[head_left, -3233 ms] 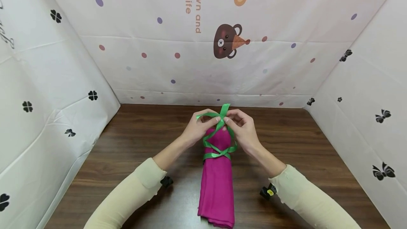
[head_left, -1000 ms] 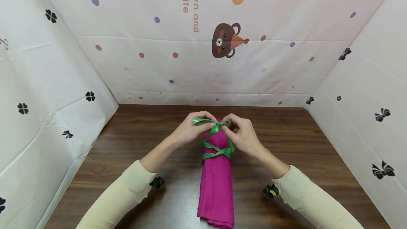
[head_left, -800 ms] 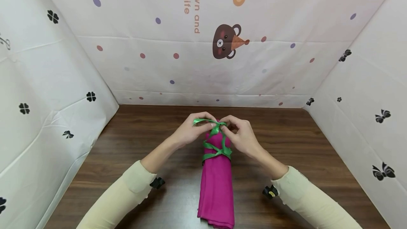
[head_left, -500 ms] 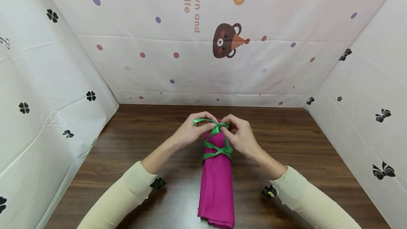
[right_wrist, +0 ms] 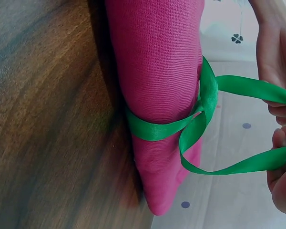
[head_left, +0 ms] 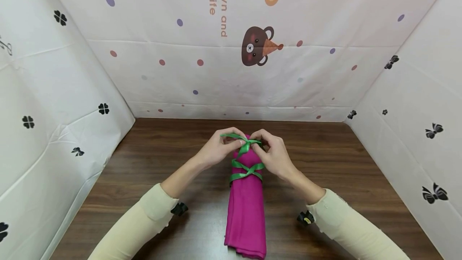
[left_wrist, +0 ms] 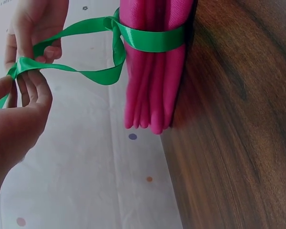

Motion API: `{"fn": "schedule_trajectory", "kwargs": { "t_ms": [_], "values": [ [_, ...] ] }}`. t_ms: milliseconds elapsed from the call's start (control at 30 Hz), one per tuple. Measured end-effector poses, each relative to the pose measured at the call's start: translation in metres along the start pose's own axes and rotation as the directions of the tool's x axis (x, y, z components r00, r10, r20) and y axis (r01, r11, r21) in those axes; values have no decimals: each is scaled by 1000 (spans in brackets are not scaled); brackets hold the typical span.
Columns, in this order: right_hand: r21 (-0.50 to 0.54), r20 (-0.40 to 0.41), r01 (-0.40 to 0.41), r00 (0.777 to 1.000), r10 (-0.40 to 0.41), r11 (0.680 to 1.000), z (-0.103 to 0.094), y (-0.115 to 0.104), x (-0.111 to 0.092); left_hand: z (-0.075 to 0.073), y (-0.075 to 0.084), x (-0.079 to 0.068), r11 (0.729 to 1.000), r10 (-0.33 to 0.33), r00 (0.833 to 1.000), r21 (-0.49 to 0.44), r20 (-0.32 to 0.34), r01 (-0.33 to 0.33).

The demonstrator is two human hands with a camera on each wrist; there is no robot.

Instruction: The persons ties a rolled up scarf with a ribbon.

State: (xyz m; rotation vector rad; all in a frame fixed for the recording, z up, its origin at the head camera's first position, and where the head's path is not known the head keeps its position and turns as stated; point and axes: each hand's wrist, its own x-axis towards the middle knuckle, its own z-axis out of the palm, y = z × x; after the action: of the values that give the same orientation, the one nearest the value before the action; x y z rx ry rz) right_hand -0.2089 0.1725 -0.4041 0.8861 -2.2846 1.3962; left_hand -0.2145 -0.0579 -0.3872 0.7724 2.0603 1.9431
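Note:
A long, folded magenta cloth (head_left: 246, 216) lies lengthwise on the table, with a green satin ribbon (head_left: 238, 176) wrapped around it and crossed on top. Above the crossing, the ribbon's two lengths rise to the hands, which are close together over the cloth's far end. My left hand (head_left: 213, 149) pinches the ribbon between thumb and fingers, and a loose tail lies back over that hand. Facing it, my right hand (head_left: 276, 156) pinches the ribbon too. In the right wrist view, the ribbon (right_wrist: 157, 131) circles the cloth (right_wrist: 155, 62) and loops loosely at the crossing.
The dark wooden table (head_left: 173, 228) reaches back to a white printed curtain (head_left: 162, 83). Similar white sheets (head_left: 72, 91) stand on the left and right. A small black wrist camera (head_left: 179, 208) sits by the left cuff, another wrist camera (head_left: 305, 218) by the right.
Since the earliest frame both hands have come lower and nearer, and the ribbon end that stuck up between them has gone down. Lately the right-hand ribbon length has shifted slightly; the hands barely move.

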Motion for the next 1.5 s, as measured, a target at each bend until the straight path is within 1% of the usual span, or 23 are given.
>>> {"fn": "schedule_trajectory", "kwargs": {
  "t_ms": [133,233,333,433,500,633,767,867,1033,1133,1267,1500],
  "values": [
    [15,-12,-15,1000,15,1000,0,-2,0,-1,0,0,1000,9,1000,12,-20,-8],
    [8,-28,-10,1000,10,1000,0,-3,-1,-2,-1,0,999,10,1000,33,-30,-9],
    [-27,-57,25,998,-26,999,0,-1,-1,-2,-2,0,999,15,999,31,-37,-14],
    [-60,-86,68,994,-73,996,-1,0,-2,-4,-3,-1,1000,19,998,23,-62,-17],
    [-67,-96,92,990,-99,993,-2,1,-2,-5,-4,-1,1000,23,996,13,-83,-22],
    [-56,-105,125,986,-130,991,-3,1,-2,-7,-6,-1,999,38,993,35,-115,-34],
    [-66,-117,134,983,-141,989,-5,2,-3,-8,-7,-1,998,54,992,22,-114,-52],
    [-68,-125,117,984,-125,991,-8,3,-4,-9,-7,-2,998,59,992,4,-108,-59],
    [-59,-140,88,986,-95,994,-11,4,-5,-11,-8,-3,998,56,993,5,-107,-56],
    [-53,-150,94,983,-101,994,-12,4,-6,-12,-8,-3,998,54,994,-24,-99,-57],
    [-58,-161,121,979,-129,991,-13,6,-7,-16,-9,-5,997,49,995,-60,-88,-55],
    [-75,-197,129,970,-142,989,-13,6,-7,-22,-9,-7,998,28,997,-60,-76,-32]
  ]
}}
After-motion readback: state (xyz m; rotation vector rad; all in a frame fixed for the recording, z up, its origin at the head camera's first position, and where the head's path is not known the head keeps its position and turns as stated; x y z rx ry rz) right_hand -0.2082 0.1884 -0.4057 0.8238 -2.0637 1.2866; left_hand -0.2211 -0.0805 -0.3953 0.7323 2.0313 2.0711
